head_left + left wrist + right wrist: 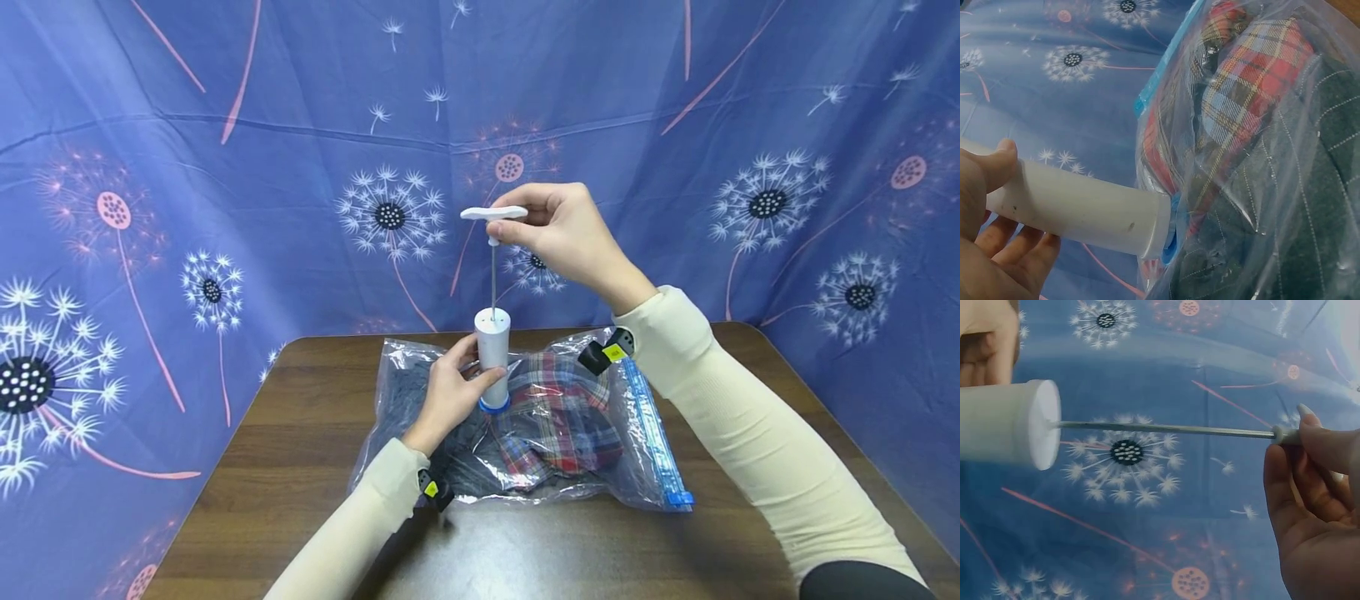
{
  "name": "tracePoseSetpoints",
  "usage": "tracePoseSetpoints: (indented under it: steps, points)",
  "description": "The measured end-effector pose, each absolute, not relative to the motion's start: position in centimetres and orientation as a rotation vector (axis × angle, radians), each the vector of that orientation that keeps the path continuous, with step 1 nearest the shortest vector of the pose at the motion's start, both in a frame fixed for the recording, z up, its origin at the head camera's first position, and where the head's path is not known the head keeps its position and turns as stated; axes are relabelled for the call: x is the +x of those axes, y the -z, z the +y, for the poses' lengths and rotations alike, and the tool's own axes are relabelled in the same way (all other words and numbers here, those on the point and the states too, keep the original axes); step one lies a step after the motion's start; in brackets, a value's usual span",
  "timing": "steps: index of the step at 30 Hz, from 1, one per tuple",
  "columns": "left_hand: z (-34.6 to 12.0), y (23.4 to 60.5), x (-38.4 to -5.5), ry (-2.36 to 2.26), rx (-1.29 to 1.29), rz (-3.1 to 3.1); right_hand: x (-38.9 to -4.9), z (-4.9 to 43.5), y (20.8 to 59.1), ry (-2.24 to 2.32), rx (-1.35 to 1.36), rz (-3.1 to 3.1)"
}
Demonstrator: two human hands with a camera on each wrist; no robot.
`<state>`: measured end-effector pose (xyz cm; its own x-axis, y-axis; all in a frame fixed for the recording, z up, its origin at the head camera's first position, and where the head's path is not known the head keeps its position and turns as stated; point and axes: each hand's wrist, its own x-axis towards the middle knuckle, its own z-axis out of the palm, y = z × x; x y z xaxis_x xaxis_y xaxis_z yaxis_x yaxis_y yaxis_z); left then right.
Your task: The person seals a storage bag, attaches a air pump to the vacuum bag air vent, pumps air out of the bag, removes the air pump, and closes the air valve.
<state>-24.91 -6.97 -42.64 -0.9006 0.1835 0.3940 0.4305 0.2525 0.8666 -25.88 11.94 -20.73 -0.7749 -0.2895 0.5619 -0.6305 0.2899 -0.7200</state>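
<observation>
A white hand pump [492, 350] stands nearly upright on a clear vacuum storage bag [465, 487], its lower end at a blue valve [494, 405]. My left hand [452, 385] grips the pump's barrel, fingers and thumb curled round it. Above, my right hand [558, 227] pinches the white T-shaped handle [480, 213]. Between handle and barrel a long stretch of thin metal rod [1166, 429] is exposed. Inside the bag lie a plaid garment [1254, 81] and a dark pinstriped garment [1322, 156].
The bag's blue zip edge [648, 417] runs down its right side, with a blue slider [679, 498] at the near corner. Beneath is a brown wooden table [270, 467]. A blue dandelion-print cloth [300, 183] hangs behind and at both sides.
</observation>
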Motion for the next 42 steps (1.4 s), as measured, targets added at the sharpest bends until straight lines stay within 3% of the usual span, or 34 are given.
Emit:
tracePoseSetpoints:
  steps: [18, 42]
  points:
    - [-7.2, 42.9, -25.0, 1.720, -0.557, -2.296, -26.9, 11.2, 29.0, -1.362, 0.855, -2.509]
    - [-6.8, 42.8, -25.1, 1.714, -0.514, -2.307, -26.4, 11.4, 32.3, -1.566, 0.676, -2.389]
